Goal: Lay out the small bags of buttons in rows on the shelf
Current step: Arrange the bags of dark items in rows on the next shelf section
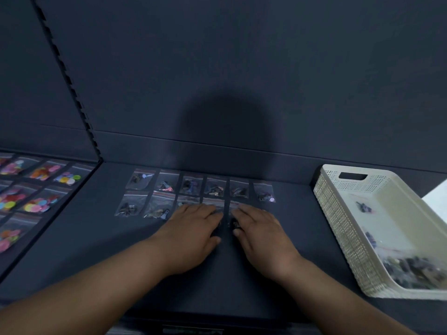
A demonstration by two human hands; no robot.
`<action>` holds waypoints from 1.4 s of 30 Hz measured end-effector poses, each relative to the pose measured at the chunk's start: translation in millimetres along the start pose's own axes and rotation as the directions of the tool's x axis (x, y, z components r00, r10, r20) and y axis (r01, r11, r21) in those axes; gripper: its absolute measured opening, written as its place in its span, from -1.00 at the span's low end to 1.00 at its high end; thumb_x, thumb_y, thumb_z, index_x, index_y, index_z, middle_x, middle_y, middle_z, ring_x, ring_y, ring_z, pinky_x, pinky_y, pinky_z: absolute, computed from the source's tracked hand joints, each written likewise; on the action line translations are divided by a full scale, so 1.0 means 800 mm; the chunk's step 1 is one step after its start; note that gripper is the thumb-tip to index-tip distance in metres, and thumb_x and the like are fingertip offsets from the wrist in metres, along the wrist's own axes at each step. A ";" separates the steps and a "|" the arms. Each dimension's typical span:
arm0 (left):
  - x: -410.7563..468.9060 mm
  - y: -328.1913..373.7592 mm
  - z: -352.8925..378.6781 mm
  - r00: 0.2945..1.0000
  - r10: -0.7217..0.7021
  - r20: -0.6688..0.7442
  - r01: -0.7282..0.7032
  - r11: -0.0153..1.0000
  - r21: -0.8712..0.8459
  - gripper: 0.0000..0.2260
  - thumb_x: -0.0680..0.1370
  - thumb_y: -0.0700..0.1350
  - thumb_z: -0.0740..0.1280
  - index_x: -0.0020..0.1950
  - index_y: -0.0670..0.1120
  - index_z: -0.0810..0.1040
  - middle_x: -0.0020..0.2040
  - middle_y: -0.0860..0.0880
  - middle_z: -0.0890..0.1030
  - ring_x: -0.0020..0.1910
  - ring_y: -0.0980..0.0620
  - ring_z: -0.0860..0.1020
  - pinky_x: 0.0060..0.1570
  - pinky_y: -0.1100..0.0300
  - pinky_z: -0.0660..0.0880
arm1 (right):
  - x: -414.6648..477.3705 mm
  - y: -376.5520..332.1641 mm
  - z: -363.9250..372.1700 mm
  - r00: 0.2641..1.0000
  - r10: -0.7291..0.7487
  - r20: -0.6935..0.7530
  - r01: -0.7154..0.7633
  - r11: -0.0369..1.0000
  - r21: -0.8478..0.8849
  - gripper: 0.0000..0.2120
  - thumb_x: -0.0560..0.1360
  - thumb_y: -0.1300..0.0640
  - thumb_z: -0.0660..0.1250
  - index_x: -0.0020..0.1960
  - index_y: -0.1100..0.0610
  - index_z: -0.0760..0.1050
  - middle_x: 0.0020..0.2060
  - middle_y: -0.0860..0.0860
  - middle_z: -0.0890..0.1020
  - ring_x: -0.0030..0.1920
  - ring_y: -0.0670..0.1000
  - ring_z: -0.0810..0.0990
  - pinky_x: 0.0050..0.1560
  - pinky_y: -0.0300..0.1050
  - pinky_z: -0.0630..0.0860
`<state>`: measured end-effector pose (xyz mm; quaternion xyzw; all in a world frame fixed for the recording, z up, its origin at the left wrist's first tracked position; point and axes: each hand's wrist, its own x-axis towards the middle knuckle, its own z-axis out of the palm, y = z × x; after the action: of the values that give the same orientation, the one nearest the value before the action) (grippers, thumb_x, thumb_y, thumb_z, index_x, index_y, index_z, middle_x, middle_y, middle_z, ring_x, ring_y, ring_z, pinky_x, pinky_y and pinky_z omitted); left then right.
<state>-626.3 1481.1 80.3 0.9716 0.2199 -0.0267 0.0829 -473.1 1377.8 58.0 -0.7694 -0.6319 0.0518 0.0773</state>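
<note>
Partly, bags [235, 223] lie under both hands [193, 228] [263, 235].

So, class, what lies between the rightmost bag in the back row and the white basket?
Nothing: in the head view, only bare dark shelf separates that bag from the basket.

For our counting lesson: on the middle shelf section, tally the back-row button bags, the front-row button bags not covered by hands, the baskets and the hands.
Back-row button bags: 6
Front-row button bags clear of hands: 2
White basket: 1
Hands, left hand and right hand: 2
Total: 11
</note>
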 end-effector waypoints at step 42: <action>0.173 0.233 -0.039 0.995 0.087 -0.058 -0.101 0.941 -0.323 -0.47 0.59 0.12 0.16 0.53 0.00 0.16 0.52 0.06 0.18 0.48 0.07 0.16 0.45 0.17 0.10 | -0.072 0.301 -0.135 0.878 0.476 0.053 -0.373 0.611 0.698 -0.78 0.41 0.42 0.36 -0.22 0.12 0.49 -0.32 0.01 0.54 -0.36 -0.08 0.48 -0.35 -0.26 0.41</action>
<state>-420.5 1379.0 126.7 0.9544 0.1764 0.0346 0.2385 -232.8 1269.9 118.9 -0.8132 -0.3582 0.2468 0.3866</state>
